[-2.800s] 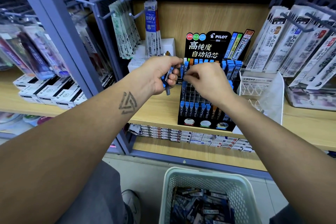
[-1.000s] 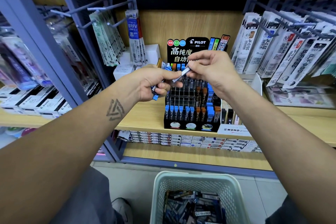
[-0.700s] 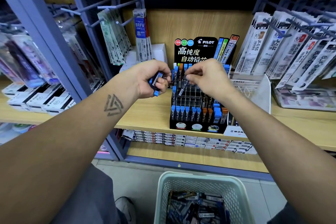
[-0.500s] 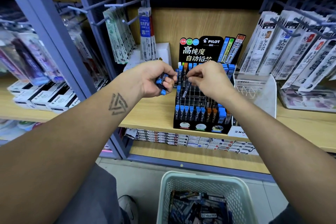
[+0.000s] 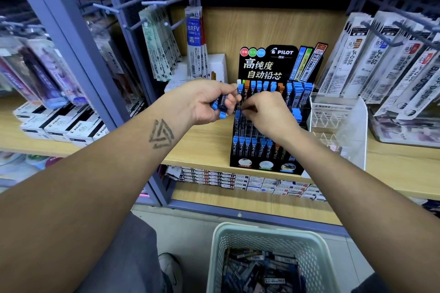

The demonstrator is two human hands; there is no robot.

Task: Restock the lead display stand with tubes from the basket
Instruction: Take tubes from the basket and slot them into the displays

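Note:
The black lead display stand (image 5: pixel 264 164) sits on the wooden shelf, with blue and orange capped tubes in its top and bottom rows. My left hand (image 5: pixel 207 102) grips a small bunch of blue-capped lead tubes (image 5: pixel 220 108) just left of the stand. My right hand (image 5: pixel 266 114) hovers over the stand's middle rows, its fingertips pinching a tube (image 5: pixel 242 112) down at the left slots; the tube is mostly hidden. The pale green basket (image 5: pixel 238 233) stands on the floor below, holding several loose tubes (image 5: pixel 259 269).
A clear acrylic MONO holder (image 5: pixel 338 121) stands right of the stand. Refill packs hang on pegs at the right (image 5: pixel 381 59) and back left (image 5: pixel 192 40). White Pilot boxes (image 5: pixel 64 126) line the left shelf. A blue upright post (image 5: pixel 71 38) rises at left.
My right hand took a tube from my left hand's bunch, carried it down from in front of the stand's header and lowered it into the middle-left slots. The camera shifted slightly.

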